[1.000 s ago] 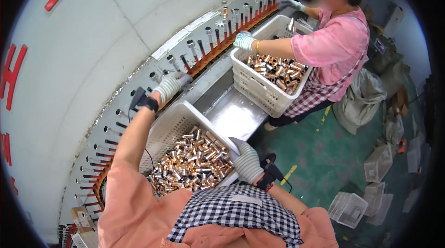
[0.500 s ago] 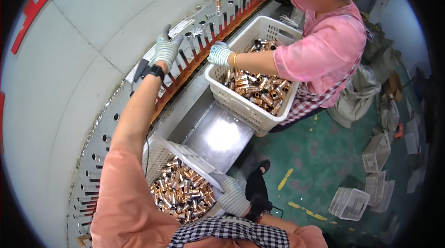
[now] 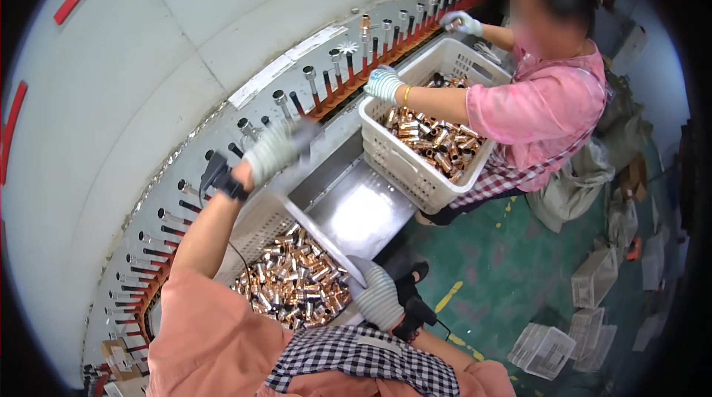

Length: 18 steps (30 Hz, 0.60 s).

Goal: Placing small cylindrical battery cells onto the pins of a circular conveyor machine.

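My left hand (image 3: 276,151), in a striped glove and with a black band at the wrist, is smeared by motion above the near edge of the curved row of pegs. Whether its fingers hold anything is unclear. My right hand (image 3: 380,297), gloved too, is closed on the right rim of a white plastic basket (image 3: 315,235). Inside lie many short copper-coloured metal tube fittings (image 3: 297,282). Chrome-topped pegs and black-tipped red pegs (image 3: 279,98) stand along the curved conveyor, partly hidden behind my left hand.
A co-worker (image 3: 541,93) in pink stands at the right, gloved hands near a second white basket (image 3: 423,167) of fittings. A metal tray (image 3: 360,208) lies between the baskets. Sacks (image 3: 575,185) and clear plastic boxes (image 3: 541,349) are on the green floor.
My left hand has drawn back from the pegs toward my basket. My right hand stays at the rim. The co-worker's far hand has come away from the pegs, and the view has shifted.
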Tool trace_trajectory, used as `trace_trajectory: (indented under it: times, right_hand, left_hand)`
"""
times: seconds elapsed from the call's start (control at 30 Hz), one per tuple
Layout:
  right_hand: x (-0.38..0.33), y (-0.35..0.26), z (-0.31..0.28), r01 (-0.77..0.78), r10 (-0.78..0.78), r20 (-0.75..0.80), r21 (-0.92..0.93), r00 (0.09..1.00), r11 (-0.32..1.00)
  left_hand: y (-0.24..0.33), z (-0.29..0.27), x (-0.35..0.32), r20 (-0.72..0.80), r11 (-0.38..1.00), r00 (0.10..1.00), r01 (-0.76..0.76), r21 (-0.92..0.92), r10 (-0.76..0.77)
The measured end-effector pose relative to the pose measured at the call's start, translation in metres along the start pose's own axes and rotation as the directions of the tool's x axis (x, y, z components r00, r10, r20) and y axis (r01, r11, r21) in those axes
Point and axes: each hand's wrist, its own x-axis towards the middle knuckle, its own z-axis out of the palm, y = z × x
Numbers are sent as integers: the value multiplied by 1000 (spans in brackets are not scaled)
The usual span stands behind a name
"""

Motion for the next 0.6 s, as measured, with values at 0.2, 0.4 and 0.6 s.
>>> trace_trajectory:
  times: [0.2, 0.4, 0.6]
  right_hand:
    - [-4, 3, 7, 44, -44, 8, 14, 999, 999]
    - [-9, 9, 15, 26, -26, -8, 7, 1000, 1000]
    - [-3, 3, 5, 7, -7, -8, -25, 1000, 1000]
  left_hand:
    - [-84, -2, -89, 485, 869, 866, -327, 372, 119]
    - [-79, -25, -56, 154, 970, 958, -239, -41, 242]
    - [-24, -45, 31, 29, 965, 973, -222, -137, 228]
